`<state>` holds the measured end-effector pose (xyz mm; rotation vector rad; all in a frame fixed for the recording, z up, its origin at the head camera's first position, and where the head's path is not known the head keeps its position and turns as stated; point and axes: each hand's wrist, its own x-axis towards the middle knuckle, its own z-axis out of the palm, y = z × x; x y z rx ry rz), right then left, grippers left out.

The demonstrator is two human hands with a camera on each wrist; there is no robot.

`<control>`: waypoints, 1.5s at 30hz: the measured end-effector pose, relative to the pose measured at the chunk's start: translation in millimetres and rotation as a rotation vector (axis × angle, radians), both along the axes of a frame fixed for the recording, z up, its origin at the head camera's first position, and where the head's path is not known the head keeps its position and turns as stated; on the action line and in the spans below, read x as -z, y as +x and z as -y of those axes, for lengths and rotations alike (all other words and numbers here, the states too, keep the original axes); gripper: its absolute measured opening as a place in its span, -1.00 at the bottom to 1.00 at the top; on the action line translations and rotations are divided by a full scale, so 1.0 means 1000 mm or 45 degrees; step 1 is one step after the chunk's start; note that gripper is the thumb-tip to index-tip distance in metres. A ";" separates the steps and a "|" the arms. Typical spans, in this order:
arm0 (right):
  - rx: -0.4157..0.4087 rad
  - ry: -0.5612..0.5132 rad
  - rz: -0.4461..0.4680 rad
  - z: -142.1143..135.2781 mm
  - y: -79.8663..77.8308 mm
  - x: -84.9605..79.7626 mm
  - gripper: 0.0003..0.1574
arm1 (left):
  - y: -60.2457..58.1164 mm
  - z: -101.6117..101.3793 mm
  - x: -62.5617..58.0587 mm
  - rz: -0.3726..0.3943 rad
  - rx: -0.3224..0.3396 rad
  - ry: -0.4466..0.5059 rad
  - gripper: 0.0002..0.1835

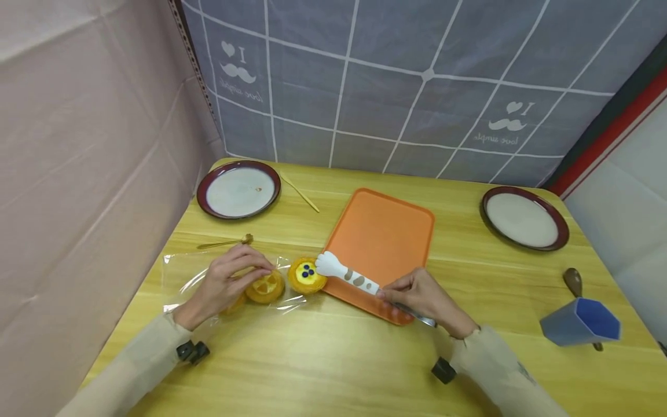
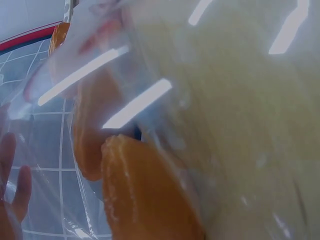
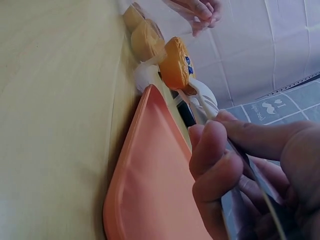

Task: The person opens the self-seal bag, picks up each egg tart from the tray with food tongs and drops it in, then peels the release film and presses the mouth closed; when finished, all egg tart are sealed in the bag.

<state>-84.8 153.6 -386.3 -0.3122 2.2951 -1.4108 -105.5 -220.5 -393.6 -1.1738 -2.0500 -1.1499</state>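
Note:
A clear plastic bag (image 1: pixel 182 269) lies at the left of the table, its upper film pinched in the fingers of my left hand (image 1: pixel 224 281). Inside it, a tart with orange-slice topping (image 1: pixel 266 288) sits below those fingers; another tart is mostly hidden by the hand. A tart with blue berries (image 1: pixel 307 275) rests at the bag's right end, beside the tray. My right hand (image 1: pixel 419 295) grips tongs (image 1: pixel 359 280) with a white, brown-spotted, paw-shaped end. That paw end meets the berry tart's right edge, also seen in the right wrist view.
An orange tray (image 1: pixel 385 231) lies under the tongs. Dark-rimmed plates stand at the back left (image 1: pixel 239 190) and right (image 1: pixel 521 219). Near the left plate are a thin gold utensil (image 1: pixel 299 191) and a small gold spoon (image 1: pixel 224 243). A blue cup (image 1: pixel 578 322) and a dark spoon (image 1: pixel 573 281) are at right.

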 end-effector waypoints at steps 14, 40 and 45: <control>-0.022 0.071 -0.082 -0.007 0.010 -0.007 -0.69 | 0.001 0.000 0.001 0.009 -0.026 -0.009 -0.59; 0.116 0.134 -0.081 0.008 -0.005 0.001 -0.60 | -0.002 0.004 0.000 0.069 0.061 0.028 -0.63; 0.108 0.124 -0.075 0.009 -0.003 0.001 -0.60 | -0.002 0.004 0.001 0.083 0.034 0.013 -0.62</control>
